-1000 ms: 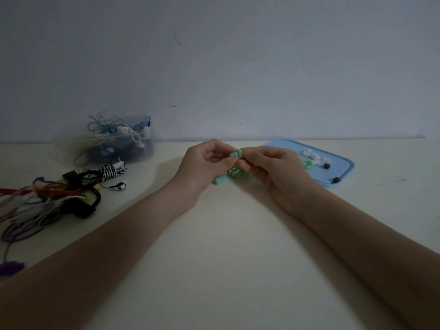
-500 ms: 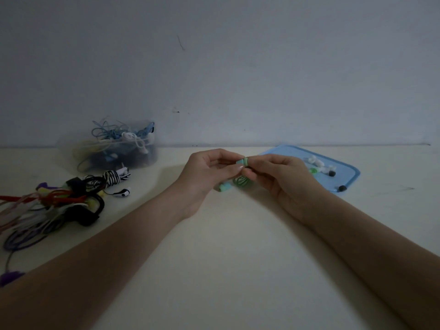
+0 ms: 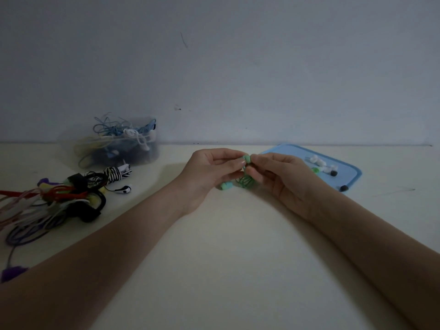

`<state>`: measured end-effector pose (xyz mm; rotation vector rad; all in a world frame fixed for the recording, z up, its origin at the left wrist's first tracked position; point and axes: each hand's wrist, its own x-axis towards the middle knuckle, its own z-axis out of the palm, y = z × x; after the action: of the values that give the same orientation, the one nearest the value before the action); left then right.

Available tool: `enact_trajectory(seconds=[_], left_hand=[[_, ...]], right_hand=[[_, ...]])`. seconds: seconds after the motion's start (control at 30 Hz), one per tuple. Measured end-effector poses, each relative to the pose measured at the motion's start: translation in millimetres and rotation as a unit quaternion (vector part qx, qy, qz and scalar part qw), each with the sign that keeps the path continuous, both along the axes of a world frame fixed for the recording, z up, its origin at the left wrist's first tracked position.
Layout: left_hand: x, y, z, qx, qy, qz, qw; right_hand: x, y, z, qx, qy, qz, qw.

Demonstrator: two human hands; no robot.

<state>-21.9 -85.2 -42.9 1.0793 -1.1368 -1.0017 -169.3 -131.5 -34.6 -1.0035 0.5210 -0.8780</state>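
- Your left hand (image 3: 212, 173) and right hand (image 3: 282, 181) meet fingertip to fingertip just left of the blue tray (image 3: 352, 175). Both pinch one bud of the green earphones (image 3: 246, 181), whose coil and other bud hang below.
- Since a second ago the pinch is unchanged, and the hands have barely shifted.
- The pale surface (image 3: 238, 258) meets a bare wall (image 3: 238, 67) behind the tray. A cable pile (image 3: 59, 198) lies far left of the tray.

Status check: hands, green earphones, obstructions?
Left hand, right hand both pinch green earphones. Loose bud hangs under left hand. Blue tray close behind right hand.
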Motion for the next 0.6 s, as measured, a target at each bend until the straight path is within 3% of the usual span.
enact_trajectory(seconds=[0.3,0.6], left_hand=[[0.5,-0.3,0.2,-0.003,-0.044,0.029,0.999],[-0.2,1.5,-0.6,-0.03,-0.104,0.041,0.993]], right_hand=[[3.4,0.2,-0.7,-0.024,-0.003,-0.036,0.999],[2.3,-1.2,1.9,0.004,0.054,-0.033,0.998]])
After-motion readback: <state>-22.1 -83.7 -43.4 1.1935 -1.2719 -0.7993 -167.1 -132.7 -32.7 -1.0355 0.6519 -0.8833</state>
